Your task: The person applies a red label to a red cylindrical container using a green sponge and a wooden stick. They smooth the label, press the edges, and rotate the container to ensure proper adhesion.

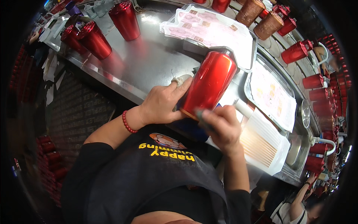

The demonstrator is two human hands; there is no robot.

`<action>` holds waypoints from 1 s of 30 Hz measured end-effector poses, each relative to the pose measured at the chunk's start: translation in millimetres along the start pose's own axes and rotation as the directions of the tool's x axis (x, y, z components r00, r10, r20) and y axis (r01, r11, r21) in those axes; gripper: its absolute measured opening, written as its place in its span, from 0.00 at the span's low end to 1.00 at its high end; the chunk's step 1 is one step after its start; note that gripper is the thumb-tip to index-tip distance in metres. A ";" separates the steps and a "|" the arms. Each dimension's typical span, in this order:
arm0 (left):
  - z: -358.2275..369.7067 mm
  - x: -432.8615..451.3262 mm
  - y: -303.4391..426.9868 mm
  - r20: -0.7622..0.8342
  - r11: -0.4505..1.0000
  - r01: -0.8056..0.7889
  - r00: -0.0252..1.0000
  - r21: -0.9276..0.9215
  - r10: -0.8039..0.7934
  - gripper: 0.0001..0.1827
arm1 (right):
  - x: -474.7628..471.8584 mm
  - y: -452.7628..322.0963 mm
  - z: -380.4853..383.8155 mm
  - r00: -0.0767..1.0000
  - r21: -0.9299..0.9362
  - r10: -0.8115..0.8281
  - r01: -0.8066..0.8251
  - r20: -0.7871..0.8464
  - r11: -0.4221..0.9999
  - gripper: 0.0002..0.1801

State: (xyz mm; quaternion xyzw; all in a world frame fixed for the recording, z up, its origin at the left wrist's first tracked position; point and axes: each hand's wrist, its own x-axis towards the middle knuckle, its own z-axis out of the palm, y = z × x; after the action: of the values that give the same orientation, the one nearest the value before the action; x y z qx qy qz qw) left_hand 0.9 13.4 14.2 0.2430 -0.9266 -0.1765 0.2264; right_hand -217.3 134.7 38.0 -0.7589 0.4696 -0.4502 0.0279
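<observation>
A glossy red tapered bottle [211, 79] lies tilted in front of me over the metal bench. My left hand [165, 102] is at its left side, the thumb by the near end and a finger with a whitish wrap against the wall. A red bead bracelet is on that wrist. My right hand [223, 126] is closed on a small greenish item [200, 114], blurred, at the bottle's near rim; what it is I cannot tell. The bottle's far end, with a metallic neck, rests by a dark metal support [236, 63].
Red bottles [124, 21] stand on the steel bench [145, 64] at the upper left. Trays with printed sheets [243, 47] lie beyond and right. Striped strips on white backing [263, 140] are near my right forearm. A sink [293, 152] and a co-worker [293, 207] are at right.
</observation>
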 end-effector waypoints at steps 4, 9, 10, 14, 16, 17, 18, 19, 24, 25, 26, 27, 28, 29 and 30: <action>-16.7 16.1 21.7 -0.044 0.970 -0.173 0.982 0.173 0.183 0.51 | -12.2 6.6 -24.2 0.897 0.203 0.436 -0.442 0.076 0.874 0.09; 2.7 14.1 3.8 -0.104 0.990 -0.134 0.986 -0.029 0.131 0.60 | -36.1 44.0 -75.1 0.840 -0.044 0.472 -0.500 -0.266 0.865 0.17; 4.4 11.1 2.7 -0.078 0.991 -0.101 0.992 -0.086 0.095 0.60 | -48.3 70.9 -92.4 0.851 -0.147 0.445 -0.496 -0.280 0.856 0.18; 10.3 18.0 0.8 -0.057 0.974 -0.137 0.990 -0.180 0.129 0.60 | -113.2 181.3 -181.8 0.808 -0.599 0.528 -0.564 -0.260 0.568 0.19; 12.6 18.0 -1.8 -0.049 0.972 -0.122 0.992 -0.202 0.114 0.60 | -123.4 223.8 -212.4 0.725 -0.660 0.658 -0.597 -0.202 0.455 0.21; 12.5 16.2 -1.5 -0.045 0.972 -0.108 0.994 -0.208 0.101 0.60 | -119.7 236.1 -218.7 0.623 -0.648 0.765 -0.654 -0.167 0.391 0.22; 10.3 14.6 1.6 -0.018 0.978 -0.071 0.997 -0.197 0.069 0.59 | -112.0 244.4 -215.2 0.688 -0.663 0.713 -0.597 -0.134 0.451 0.23; 10.5 14.1 1.4 -0.023 0.976 -0.072 0.997 -0.207 0.069 0.59 | -105.9 252.1 -209.4 0.746 -0.677 0.658 -0.537 -0.102 0.504 0.24; 13.1 16.9 -0.6 -0.036 0.970 -0.076 0.997 -0.230 0.070 0.59 | -82.9 288.9 -191.5 0.688 -0.789 0.721 -0.485 -0.079 0.377 0.25; 13.8 16.2 -1.6 -0.033 0.970 -0.075 0.997 -0.231 0.069 0.59 | -85.4 300.0 -199.5 0.654 -0.811 0.750 -0.487 -0.095 0.323 0.25; 14.7 16.7 -2.6 -0.022 0.968 -0.067 0.998 -0.241 0.064 0.60 | -100.3 321.3 -220.8 0.666 -0.838 0.745 -0.417 -0.019 0.352 0.23; 15.7 16.0 -4.2 -0.014 0.966 -0.056 0.998 -0.251 0.054 0.60 | -110.0 328.8 -236.1 0.697 -0.822 0.717 -0.411 -0.004 0.395 0.20; 16.2 14.1 -3.6 -0.009 0.968 -0.034 0.999 -0.249 0.033 0.61 | -99.1 318.1 -236.8 0.611 -0.793 0.791 -0.486 -0.008 0.367 0.19; 17.0 12.9 -3.5 -0.006 0.967 -0.018 1.000 -0.255 0.017 0.61 | -90.1 301.4 -240.6 0.516 -0.763 0.856 -0.558 -0.009 0.328 0.18; 16.8 11.2 -2.0 -0.004 0.966 -0.006 1.000 -0.258 0.005 0.61 | -94.1 290.1 -243.0 0.519 -0.732 0.854 -0.569 0.035 0.376 0.16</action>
State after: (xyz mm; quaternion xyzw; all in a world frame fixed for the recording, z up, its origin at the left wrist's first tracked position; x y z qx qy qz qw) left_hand -15.6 9.5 3.1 0.2094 -0.8961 -0.2943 0.2581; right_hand -603.8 134.9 -14.6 -0.5049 0.8604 -0.0300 0.0622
